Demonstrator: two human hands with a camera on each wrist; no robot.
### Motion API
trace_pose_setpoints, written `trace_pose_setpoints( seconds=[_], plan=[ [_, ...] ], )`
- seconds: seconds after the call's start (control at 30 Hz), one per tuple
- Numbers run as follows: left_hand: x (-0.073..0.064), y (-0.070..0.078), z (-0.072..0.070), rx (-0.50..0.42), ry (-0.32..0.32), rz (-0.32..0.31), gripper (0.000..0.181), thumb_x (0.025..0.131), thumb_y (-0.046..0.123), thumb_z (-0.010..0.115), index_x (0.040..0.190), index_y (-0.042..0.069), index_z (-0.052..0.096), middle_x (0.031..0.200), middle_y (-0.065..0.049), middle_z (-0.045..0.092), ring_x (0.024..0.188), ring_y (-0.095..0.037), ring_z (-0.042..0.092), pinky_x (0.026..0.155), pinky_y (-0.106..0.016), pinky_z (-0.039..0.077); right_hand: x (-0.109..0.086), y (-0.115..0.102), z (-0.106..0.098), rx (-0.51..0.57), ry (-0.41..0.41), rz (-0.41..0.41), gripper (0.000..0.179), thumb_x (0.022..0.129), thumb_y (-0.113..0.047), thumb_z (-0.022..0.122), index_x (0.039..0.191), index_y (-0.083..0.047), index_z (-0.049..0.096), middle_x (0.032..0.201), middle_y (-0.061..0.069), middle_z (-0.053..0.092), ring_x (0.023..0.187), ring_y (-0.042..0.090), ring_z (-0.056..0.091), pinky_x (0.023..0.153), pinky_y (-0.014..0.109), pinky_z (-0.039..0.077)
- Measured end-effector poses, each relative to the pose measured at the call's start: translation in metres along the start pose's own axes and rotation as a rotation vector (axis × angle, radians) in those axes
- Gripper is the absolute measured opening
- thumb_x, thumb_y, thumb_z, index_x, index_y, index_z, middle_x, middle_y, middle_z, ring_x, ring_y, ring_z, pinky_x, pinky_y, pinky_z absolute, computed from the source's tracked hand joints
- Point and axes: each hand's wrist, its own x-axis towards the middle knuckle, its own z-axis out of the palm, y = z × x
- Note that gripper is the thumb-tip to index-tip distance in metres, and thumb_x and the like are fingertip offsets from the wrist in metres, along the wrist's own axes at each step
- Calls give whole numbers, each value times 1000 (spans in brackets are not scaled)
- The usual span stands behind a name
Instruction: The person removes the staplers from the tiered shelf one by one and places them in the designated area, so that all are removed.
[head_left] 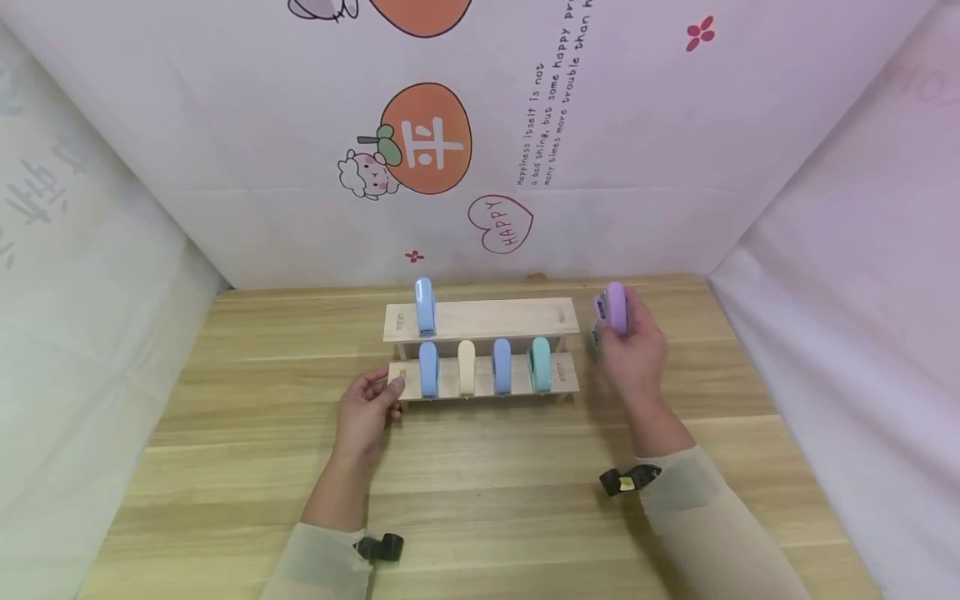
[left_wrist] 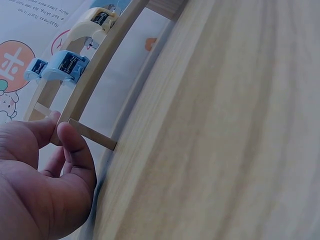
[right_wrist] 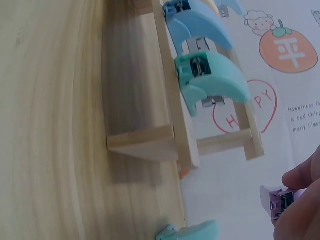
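Observation:
My right hand (head_left: 636,350) grips a purple stapler (head_left: 616,308) just past the right end of a wooden two-tier rack. In the right wrist view, the purple stapler (right_wrist: 283,201) shows between thumb and fingers. My left hand (head_left: 367,412) pinches the left end of the rack's lower shelf (head_left: 483,375); the left wrist view shows thumb and fingers on that board. On this shelf stand a blue stapler (head_left: 428,369), a cream stapler (head_left: 467,367), another blue stapler (head_left: 502,367) and a teal stapler (head_left: 540,364). The upper shelf (head_left: 495,319) carries a light blue stapler (head_left: 425,306) near its left end.
Another teal stapler (right_wrist: 192,231) rests low on the table, right of the rack and mostly hidden by my right hand in the head view. The wooden table (head_left: 480,500) meets a printed white cloth (head_left: 300,167) at its back edge; plain cloth hangs at both sides.

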Motion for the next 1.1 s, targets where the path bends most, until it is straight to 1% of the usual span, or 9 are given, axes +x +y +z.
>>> trace_pose_setpoints(
  seconds=[0.23, 0.4, 0.53, 0.7, 0.8, 0.93, 1.1],
  plan=[
    [0, -1, -1, -7, -4, 3, 45, 96, 18, 77, 135, 11, 57, 115, -11, 61, 84, -18, 60, 68, -25, 60, 4, 8, -10, 48, 1, 66, 66, 92, 7, 62, 154, -11, 49, 154, 10, 51, 141, 22, 48, 117, 36, 40],
    [0, -1, -1, -2, 0, -5, 45, 96, 19, 77, 136, 11, 57, 116, -11, 61, 85, -19, 60, 69, -25, 60, 9, 16, -16, 42, 21, 92, 65, 93, 6, 64, 154, -10, 49, 154, 11, 51, 142, 21, 47, 118, 32, 39],
    [0, -1, -1, 4, 2, -5, 45, 96, 20, 77, 136, 12, 57, 116, -11, 61, 86, -19, 61, 70, -25, 60, 12, 21, -21, 43, 42, 101, 64, 92, 7, 62, 153, -8, 49, 153, 13, 50, 142, 20, 47, 119, 32, 37],
    [0, 0, -1, 10, 1, -2, 45, 96, 21, 77, 136, 12, 57, 116, -11, 61, 86, -19, 61, 70, -25, 60, 16, 26, -25, 24, 56, 117, 66, 90, 9, 58, 153, -9, 50, 153, 11, 52, 142, 19, 48, 119, 32, 38],
    [0, 0, -1, 8, 0, -5, 45, 96, 21, 77, 136, 12, 57, 116, -11, 61, 86, -19, 61, 70, -25, 60, 18, 31, -28, 25, 57, 142, 67, 90, 10, 57, 153, -10, 50, 154, 11, 51, 142, 19, 47, 119, 32, 38],
    [0, -1, 0, 5, 1, -8, 45, 96, 20, 77, 136, 11, 57, 115, -11, 61, 85, -19, 61, 70, -25, 60, 21, 36, -33, 57, 40, 193, 68, 93, 10, 55, 156, -13, 45, 158, 9, 45, 146, 18, 42, 120, 30, 35],
    [0, 0, 0, 7, 4, -7, 44, 97, 19, 76, 136, 11, 57, 115, -11, 61, 85, -18, 61, 69, -25, 60, 24, 44, -38, 91, 25, 246, 69, 96, 7, 57, 159, -16, 40, 161, 7, 41, 148, 17, 39, 122, 29, 32]
  ],
)
